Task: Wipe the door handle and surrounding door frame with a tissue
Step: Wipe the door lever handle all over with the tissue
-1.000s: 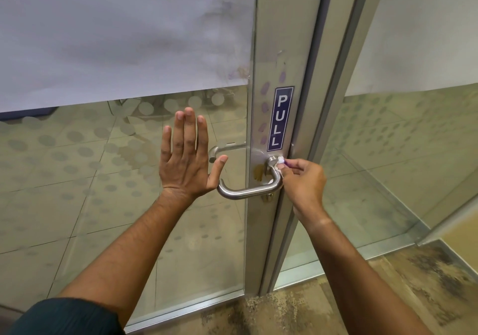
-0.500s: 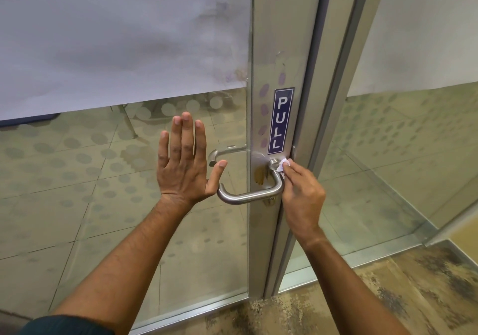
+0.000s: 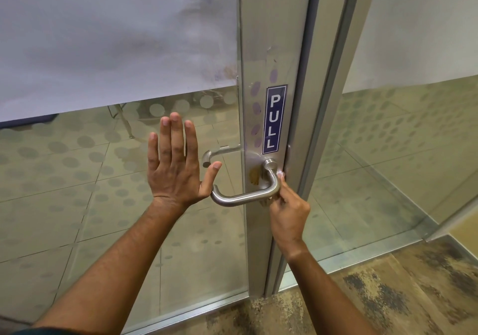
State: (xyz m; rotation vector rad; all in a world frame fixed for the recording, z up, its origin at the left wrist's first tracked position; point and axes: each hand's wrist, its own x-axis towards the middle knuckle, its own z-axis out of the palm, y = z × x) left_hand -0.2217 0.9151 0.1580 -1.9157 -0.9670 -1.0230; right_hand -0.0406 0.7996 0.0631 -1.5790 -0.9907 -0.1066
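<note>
R hand (image 3: 288,206): fingers curled, pinching a small white tissue (image 3: 280,173); only a scrap shows at the fingertips, pressed against the bend of the brushed-steel lever door handle (image 3: 245,197), right by the edge of the silver aluminium door frame (image 3: 274,58).

L hand (image 3: 174,169): wide, fingers straight and together, holding nothing. It lies flat on the dotted glass door panel (image 3: 103,205) at approx. 9 o'clock from the handle; thumb tip near the handle's free end, contact not confirmed.

Surroundings: blue "PULL" sticker (image 3: 274,120) at 12 o'clock from the handle's round base. Brownish stain (image 3: 254,175) on the frame just beside that base, at 9 o'clock. Purple fingerprint-like smudges (image 3: 256,108) run up the frame to the left of the sticker.

Step in hand (est.): wiping the handle at its bend; handle grip and frame appear not yet covered, since stain and smudges are present.

Next move calls for: firm tissue pressure along the horizontal grip, then onto the frame around the base. L hand bracing the door should prevent swing. Tissue is small; re-fold if soiled.
</note>
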